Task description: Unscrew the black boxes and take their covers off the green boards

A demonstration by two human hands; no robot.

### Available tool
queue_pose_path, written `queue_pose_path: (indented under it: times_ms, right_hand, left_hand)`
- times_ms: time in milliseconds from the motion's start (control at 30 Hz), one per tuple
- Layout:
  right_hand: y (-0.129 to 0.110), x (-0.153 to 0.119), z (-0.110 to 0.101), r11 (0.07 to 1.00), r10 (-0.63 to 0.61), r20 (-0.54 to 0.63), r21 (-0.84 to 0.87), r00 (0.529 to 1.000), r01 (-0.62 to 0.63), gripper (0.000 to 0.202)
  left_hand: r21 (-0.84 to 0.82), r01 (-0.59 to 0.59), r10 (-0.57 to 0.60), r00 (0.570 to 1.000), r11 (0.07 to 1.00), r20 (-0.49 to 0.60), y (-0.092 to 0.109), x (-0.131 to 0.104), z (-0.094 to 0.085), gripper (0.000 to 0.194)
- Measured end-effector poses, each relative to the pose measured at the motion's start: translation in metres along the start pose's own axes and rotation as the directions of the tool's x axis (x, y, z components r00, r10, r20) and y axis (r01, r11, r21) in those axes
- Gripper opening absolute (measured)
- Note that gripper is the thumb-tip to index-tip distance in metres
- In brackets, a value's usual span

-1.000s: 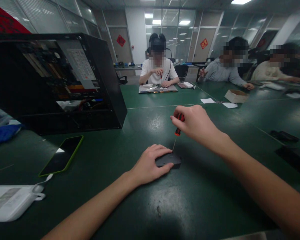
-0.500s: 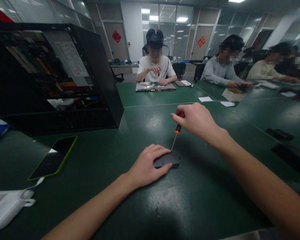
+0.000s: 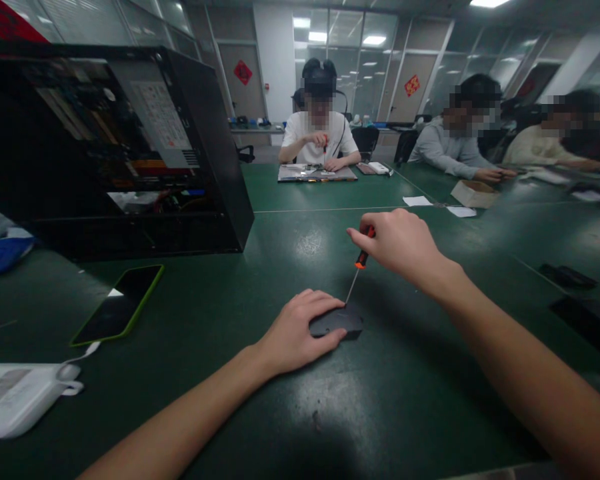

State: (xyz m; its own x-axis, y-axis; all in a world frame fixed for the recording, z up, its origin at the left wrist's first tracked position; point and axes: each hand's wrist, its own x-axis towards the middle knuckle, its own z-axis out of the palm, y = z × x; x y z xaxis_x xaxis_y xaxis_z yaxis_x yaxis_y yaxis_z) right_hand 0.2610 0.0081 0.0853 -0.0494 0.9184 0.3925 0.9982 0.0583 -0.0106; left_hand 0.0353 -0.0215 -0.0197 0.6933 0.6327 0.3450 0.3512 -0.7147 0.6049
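Note:
A small dark grey computer mouse [image 3: 336,321] lies on the green table, its flat side up as far as I can see. My left hand [image 3: 300,330] grips it from the left, fingers along the far edge and thumb along the near one. Above and to the right, my right hand [image 3: 397,240] is closed round the red and black handle of a screwdriver [image 3: 362,257]. The screwdriver leans, and its thin shaft runs down to the mouse's far edge, close to my left fingertips. Whether the tip sits in a screw is too small to tell.
An opened black computer case [image 3: 225,160] stands at the left. Before it lie a phone [image 3: 120,303] with a green edge and a white power bank [image 3: 25,400] with a cable. Across the table a person [image 3: 320,140] works on a flat panel; a small box [image 3: 475,194] stands farther right.
The view has turned slightly left, so the surroundings sit farther right. Both hands keep their holds, and the screwdriver stays at the mouse's far edge.

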Motion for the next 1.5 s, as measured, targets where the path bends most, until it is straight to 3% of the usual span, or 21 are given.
queue_pose_path:
  times_ms: [233, 333, 467, 533, 767, 867, 1100, 1267, 1500]
  right_hand:
    - [-0.001, 0.000, -0.001, 0.999, -0.030, -0.029, -0.033, 0.999, 0.029, 0.042]
    - [-0.005, -0.004, -0.007, 0.987, -0.158, -0.044, -0.002, 0.987, 0.158, 0.040]
    - [-0.014, -0.017, -0.022, 0.897, -0.407, -0.059, 0.164, 0.912, 0.411, 0.024]
    - [-0.016, -0.025, -0.032, 0.835, -0.488, -0.037, 0.271, 0.872, 0.479, 0.027]
    - [-0.002, -0.035, -0.061, 0.670, -0.653, 0.103, 0.540, 0.750, 0.509, 0.026]
    - [0.000, -0.032, -0.061, 0.691, -0.641, 0.122, 0.520, 0.758, 0.502, 0.011]
    - [-0.009, -0.032, -0.054, 0.709, -0.603, 0.072, 0.505, 0.795, 0.492, 0.030]
    - [-0.005, -0.034, -0.055, 0.758, -0.569, 0.086, 0.440, 0.818, 0.481, 0.011]
    - [-0.017, -0.041, -0.061, 0.642, -0.622, -0.016, 0.562, 0.783, 0.521, 0.008]
  left_hand:
    - [-0.017, 0.006, -0.006, 1.000, 1.000, -0.011, -0.001, -0.001, 0.001, 0.036]
    - [-0.009, 0.016, -0.016, 1.000, 1.000, 0.001, -0.001, -0.003, 0.001, 0.038]
    - [0.012, 0.017, -0.017, 1.000, 1.000, 0.014, 0.000, -0.007, 0.001, 0.039]
    - [0.012, 0.014, -0.014, 1.000, 1.000, 0.018, 0.001, -0.008, 0.001, 0.039]
    - [-0.012, 0.033, -0.033, 0.999, 0.999, 0.002, 0.003, -0.009, 0.002, 0.037]
    - [0.001, 0.079, -0.079, 0.996, 0.997, -0.043, 0.004, -0.010, 0.005, 0.038]
    - [0.026, 0.103, -0.102, 0.994, 0.994, -0.028, 0.006, -0.010, 0.002, 0.037]
    - [0.039, 0.073, -0.073, 0.997, 0.997, -0.003, 0.002, -0.011, -0.006, 0.040]
    - [0.072, 0.016, -0.015, 1.000, 0.997, -0.009, -0.002, -0.011, -0.008, 0.040]
